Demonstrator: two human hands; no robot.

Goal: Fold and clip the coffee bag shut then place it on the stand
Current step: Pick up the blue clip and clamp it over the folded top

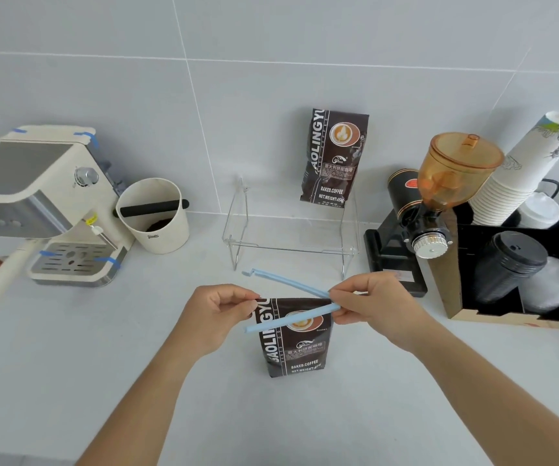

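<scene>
A dark brown coffee bag (293,348) stands upright on the white counter in front of me, its top folded down. My left hand (216,314) pinches the folded top at its left corner. My right hand (370,306) grips the hinge end of a long light-blue clip (291,319) at the bag's right corner. The clip is spread open in a V, one arm in front of the bag's top and the other behind it. The clear acrylic stand (291,245) sits just beyond the bag. A second, identical coffee bag (333,159) stands on the stand's right side against the wall.
A cream espresso machine (36,203) and a white knock box (155,216) stand at the left. At the right are a black grinder with an amber hopper (439,196), a stack of paper cups (523,166) and a box of black lids (513,264).
</scene>
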